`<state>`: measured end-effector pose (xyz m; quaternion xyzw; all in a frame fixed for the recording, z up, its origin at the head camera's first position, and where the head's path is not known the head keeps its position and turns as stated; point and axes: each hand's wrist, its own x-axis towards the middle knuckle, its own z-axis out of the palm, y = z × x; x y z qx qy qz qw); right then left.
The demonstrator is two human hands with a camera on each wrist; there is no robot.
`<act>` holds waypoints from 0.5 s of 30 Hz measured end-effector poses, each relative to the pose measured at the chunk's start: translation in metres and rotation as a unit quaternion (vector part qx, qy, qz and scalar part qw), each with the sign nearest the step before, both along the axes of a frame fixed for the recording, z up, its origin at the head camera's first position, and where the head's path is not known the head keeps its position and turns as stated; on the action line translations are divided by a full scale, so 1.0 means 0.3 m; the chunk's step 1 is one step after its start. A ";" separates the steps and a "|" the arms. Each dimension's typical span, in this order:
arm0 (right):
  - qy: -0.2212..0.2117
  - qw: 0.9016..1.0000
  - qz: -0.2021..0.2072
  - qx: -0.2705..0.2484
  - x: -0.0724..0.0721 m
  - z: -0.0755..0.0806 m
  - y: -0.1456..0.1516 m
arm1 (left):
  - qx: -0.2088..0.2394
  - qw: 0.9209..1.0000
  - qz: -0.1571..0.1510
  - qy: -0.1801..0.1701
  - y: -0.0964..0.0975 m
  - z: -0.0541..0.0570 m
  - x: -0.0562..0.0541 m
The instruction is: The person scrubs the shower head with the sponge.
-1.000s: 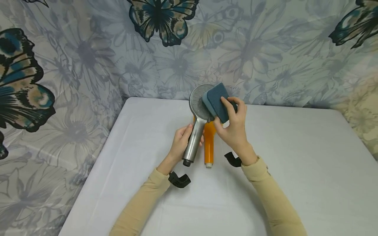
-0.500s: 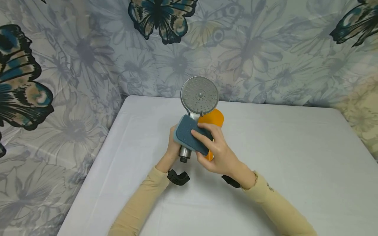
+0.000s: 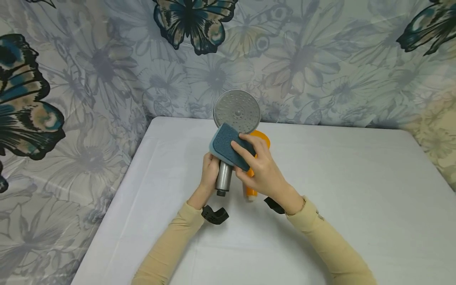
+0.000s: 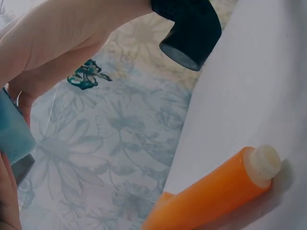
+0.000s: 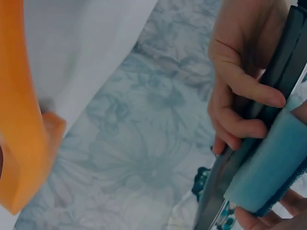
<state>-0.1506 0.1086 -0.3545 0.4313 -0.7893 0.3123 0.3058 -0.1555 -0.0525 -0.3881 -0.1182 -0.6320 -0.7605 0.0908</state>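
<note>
My left hand [image 3: 209,174] grips a silver shower head [image 3: 237,111] by its handle, with the round grey spray face up and toward me. A blue two-layer sponge [image 3: 228,145] is held in my right hand [image 3: 265,174], thumb below and fingers spread over its darker side. It lies across the upper handle, just under the spray face, and hides that part. In the right wrist view, left fingers [image 5: 249,91] curl round the dark back of the handle, and the light blue layer of the sponge [image 5: 268,160] faces it.
Behind the hands, an orange shower-head-shaped thing [image 3: 251,190] with a pale threaded end is on the white table [image 3: 338,178]. Black curved wrist pieces [image 3: 215,215] stick out from both cuffs. Patterned cloth [image 3: 303,79] with butterflies hangs behind the table.
The right hand moved the sponge from the spray face's right side down onto the handle, then slightly up again. The shower head turned more upright, its face now fully visible above the sponge.
</note>
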 end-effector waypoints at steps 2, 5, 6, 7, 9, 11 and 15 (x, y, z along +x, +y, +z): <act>-0.009 1.000 0.004 0.002 0.002 0.002 0.001 | 0.005 1.000 0.001 0.002 0.001 -0.004 -0.003; -0.034 0.999 0.026 -0.008 0.016 -0.002 0.003 | 0.012 1.000 0.000 0.014 0.000 0.000 -0.001; -0.042 0.998 0.039 -0.012 0.024 -0.004 0.004 | 0.020 1.000 -0.002 0.016 -0.001 0.012 0.006; -0.049 0.997 0.055 -0.014 0.034 -0.007 0.004 | 0.032 0.999 -0.009 0.017 -0.001 0.024 0.012; -0.053 0.994 0.091 -0.010 0.055 -0.014 0.003 | 0.069 0.997 -0.031 0.024 -0.002 0.055 0.025; -0.048 0.990 0.129 -0.001 0.075 -0.020 0.001 | 0.102 0.993 -0.052 0.029 0.000 0.089 0.040; -0.029 0.986 0.166 0.006 0.082 -0.021 -0.006 | 0.117 0.991 -0.061 0.035 0.007 0.113 0.053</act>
